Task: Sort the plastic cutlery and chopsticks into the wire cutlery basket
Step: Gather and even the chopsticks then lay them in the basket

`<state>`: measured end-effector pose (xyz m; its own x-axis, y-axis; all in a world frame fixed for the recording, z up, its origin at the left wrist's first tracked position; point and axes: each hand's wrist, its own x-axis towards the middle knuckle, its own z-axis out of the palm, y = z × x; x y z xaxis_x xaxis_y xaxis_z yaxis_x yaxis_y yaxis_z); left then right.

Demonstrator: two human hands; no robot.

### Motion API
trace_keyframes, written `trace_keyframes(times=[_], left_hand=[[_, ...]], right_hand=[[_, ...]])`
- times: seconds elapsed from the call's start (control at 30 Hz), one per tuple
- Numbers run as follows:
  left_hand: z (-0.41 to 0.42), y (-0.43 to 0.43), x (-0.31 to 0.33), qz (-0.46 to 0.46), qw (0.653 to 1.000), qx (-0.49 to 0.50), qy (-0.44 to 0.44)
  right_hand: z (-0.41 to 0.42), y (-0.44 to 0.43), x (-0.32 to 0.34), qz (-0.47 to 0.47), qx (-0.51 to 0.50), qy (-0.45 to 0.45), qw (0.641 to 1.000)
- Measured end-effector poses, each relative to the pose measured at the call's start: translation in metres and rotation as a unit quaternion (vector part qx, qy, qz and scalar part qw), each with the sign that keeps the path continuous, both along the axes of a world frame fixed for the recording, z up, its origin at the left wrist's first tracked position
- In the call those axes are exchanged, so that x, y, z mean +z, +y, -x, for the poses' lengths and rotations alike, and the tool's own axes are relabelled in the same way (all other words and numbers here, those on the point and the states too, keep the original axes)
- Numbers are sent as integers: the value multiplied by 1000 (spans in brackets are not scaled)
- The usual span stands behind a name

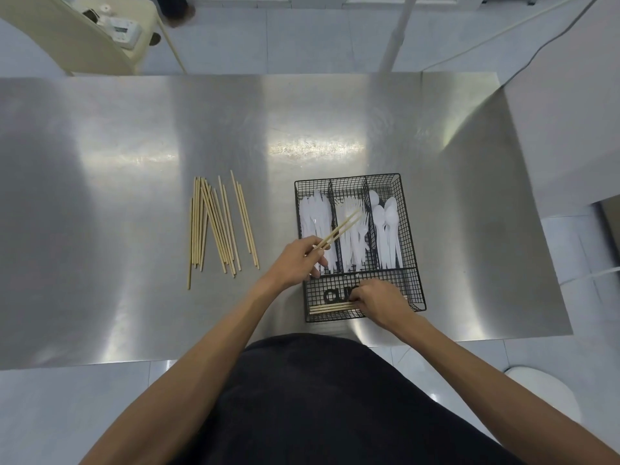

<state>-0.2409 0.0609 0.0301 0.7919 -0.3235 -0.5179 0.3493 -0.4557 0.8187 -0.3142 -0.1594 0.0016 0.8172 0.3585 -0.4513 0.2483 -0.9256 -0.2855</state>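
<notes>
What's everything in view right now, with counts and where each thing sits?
table: one, steel, under everything
wire cutlery basket: one, black, right part of the table
knives: many, white, basket's far-left compartment
forks: many, white, far-middle compartment
spoons: several, white, far-right compartment
sorted chopsticks: a few, tan, basket's near compartment
held chopsticks: two, tan, above knives and forks
loose chopsticks: many, tan, on the table left of the basket
chair: one, cream, beyond the table's far-left edge
left hand: pinches held chopsticks
right hand: grips sorted chopsticks
</notes>
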Motion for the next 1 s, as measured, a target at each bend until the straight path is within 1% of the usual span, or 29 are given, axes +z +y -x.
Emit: trace_keyframes(times=[0.07, 0.1, 0.13, 0.17, 0.23, 0.27, 0.3, 0.33, 0.37, 0.53, 0.63, 0.73, 0.87, 1.0], left_hand=[[2, -3, -3, -25, 998, -49, -19], [3, -4, -3, -46, 995, -79, -31], [4, -6, -4, -70, 991, -110, -44], [5, -7, -5, -94, 984, -141, -57], [6, -10, -8, -135, 968, -196, -81], [7, -12, -9, -151, 959, -219, -93], [8, -15, -11, -162, 952, -240, -102], [9, -18, -11, -167, 945, -258, -111], [10, -22, -11, -168, 940, -273, -115], [17, -46, -15, -169, 926, -309, -139], [21, -60, -18, -172, 922, -319, -136], [27, -70, -20, -168, 918, -336, -130], [36, -75, -28, -161, 920, -341, -105], [46, -76, -32, -189, 919, -315, -143]], right_hand=[[0, -3, 3, -20, -22, 3, 1000], [0, -5, 5, -41, -56, -5, 998], [0, -7, 9, -70, -111, -14, 991], [0, -11, 14, -105, -177, -26, 978], [-2, -18, 25, -166, -309, -47, 935], [-3, -22, 31, -185, -359, -51, 913], [-4, -27, 35, -197, -391, -51, 898], [-5, -32, 38, -202, -403, -50, 891], [-6, -36, 41, -198, -399, -49, 894], [2, -47, 37, -146, -316, -45, 936], [8, -53, 31, -129, -284, -46, 949], [8, -69, 24, -114, -240, -20, 964], [1, -88, 18, -64, -121, -1, 990], [-9, -80, 17, -6, -14, 11, 1000]])
